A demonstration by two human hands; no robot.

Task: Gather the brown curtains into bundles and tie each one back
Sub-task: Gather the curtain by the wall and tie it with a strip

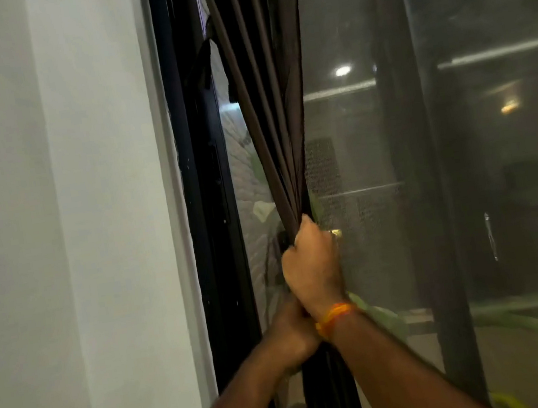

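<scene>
Head view. Caught the gathering step close to its end: squeezed the brown curtain (267,100) into one narrow bundle, with pleats fanning out toward 12 o'clock above the fists. Clenched the right grip (312,266) fully round that bundle, an orange wristband (333,315) on its wrist. Wrapped the left grip (290,330) round the same bundle directly beneath, at about 7 o'clock of the right and touching it, with its fingers mostly hidden behind the right wrist. Left the rest of the cloth hanging straight toward 6 o'clock between the forearms. Stood just beside the black window frame (210,212), at 9 o'clock of the grips, with the white wall (103,192) beyond. Showed no tie round the bundle yet.

Called next, by judgement, for one grip clamped on the pleats and the other freed to fetch a tie-back. Could be the dark strap (204,62) dangling by the frame toward 11 o'clock, though hard to tell. Then a loop and a fastening, without letting any fold slip loose.
</scene>
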